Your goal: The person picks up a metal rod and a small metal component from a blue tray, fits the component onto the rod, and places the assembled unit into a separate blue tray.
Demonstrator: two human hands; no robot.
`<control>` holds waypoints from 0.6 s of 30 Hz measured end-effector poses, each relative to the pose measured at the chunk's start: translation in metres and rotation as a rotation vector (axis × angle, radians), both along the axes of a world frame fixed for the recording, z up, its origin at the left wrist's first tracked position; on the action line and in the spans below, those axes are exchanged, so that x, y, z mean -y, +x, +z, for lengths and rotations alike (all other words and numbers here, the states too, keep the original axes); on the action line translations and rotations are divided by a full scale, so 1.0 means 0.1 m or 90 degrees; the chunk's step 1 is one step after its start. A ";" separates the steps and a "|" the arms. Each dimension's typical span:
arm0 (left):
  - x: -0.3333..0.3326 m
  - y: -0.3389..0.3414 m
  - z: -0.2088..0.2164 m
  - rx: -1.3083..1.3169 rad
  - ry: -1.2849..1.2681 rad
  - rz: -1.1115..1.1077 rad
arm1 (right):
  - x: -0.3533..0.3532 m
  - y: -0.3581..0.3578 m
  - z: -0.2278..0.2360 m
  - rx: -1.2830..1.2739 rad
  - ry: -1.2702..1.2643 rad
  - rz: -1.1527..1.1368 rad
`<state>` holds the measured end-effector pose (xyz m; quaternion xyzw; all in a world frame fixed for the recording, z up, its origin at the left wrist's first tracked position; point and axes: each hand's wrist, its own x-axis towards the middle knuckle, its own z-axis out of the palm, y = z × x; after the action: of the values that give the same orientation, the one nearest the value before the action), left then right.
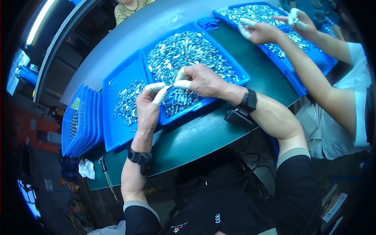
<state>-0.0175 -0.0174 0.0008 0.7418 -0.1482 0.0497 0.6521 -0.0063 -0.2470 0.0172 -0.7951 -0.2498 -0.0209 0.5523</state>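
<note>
Black cloth shirt [239, 211] below, both white-tipped hands [148, 111] [204, 81] pinch together on a slim shiny piece [170, 86].

White finger coverings [159, 96] are standing out on the left hand [147, 112] and right hand [206, 81], with black straps [249, 100] ringing the wrists, as silvery metal pieces [184, 49] are glinting in vivid blue trays [117, 78] from 10 to 12 o'clock. The surface [188, 143] is showing deep green. At 9 o'clock, stacked baskets [88, 127] are repeating the blue; at 12, a crumpled cloth [208, 24] is adding a darker blue. A black shirt [250, 213] with grey-edged sleeves is filling 6 o'clock. At 3, a co-worker's sleeve [357, 103] is showing bluish white; at 11, another person's top [126, 15] is displaying mottled tan and olive.
</note>
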 end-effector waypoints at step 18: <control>-0.58 0.22 0.07 0.112 0.055 0.101 | -0.01 0.11 -0.09 -0.109 0.151 0.002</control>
<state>0.0042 0.0407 0.0075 0.7715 -0.1475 0.1594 0.5980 0.0043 -0.2458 0.0086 -0.7230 -0.1986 0.0187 0.6615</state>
